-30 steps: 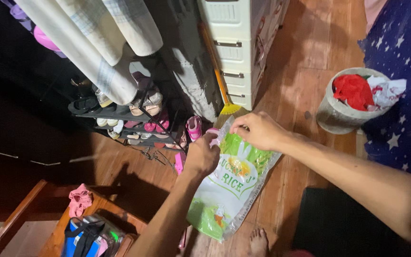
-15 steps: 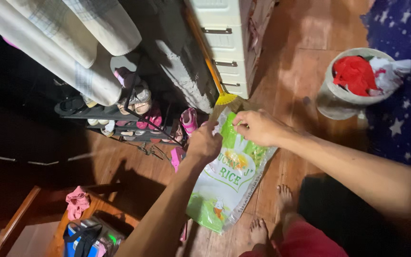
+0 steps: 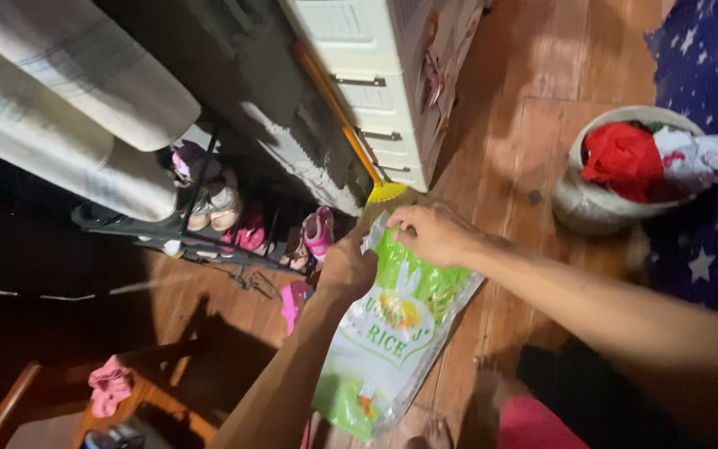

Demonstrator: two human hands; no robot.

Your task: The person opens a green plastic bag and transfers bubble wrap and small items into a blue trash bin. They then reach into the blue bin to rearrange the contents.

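A green and white plastic rice sack [image 3: 384,333] hangs upright between my hands, its bottom near the wooden floor. My left hand [image 3: 346,268] grips the sack's top edge on the left side. At the right of the same top edge, my right hand [image 3: 432,233] pinches it. The sack's mouth lies between the two hands. My bare foot [image 3: 438,432] shows below the sack.
A shoe rack [image 3: 209,224] with several shoes stands at the left, rolled mats [image 3: 68,108] above it. A white drawer cabinet [image 3: 376,75] and a broom [image 3: 351,141] stand at the back. A round bin [image 3: 600,195] with red and white cloth sits at right, beside star-patterned blue fabric [image 3: 708,166].
The view has shifted right and tilted, so the rack and cabinet moved left in frame. Both hands keep their hold on the sack's top, which now hangs more tilted.
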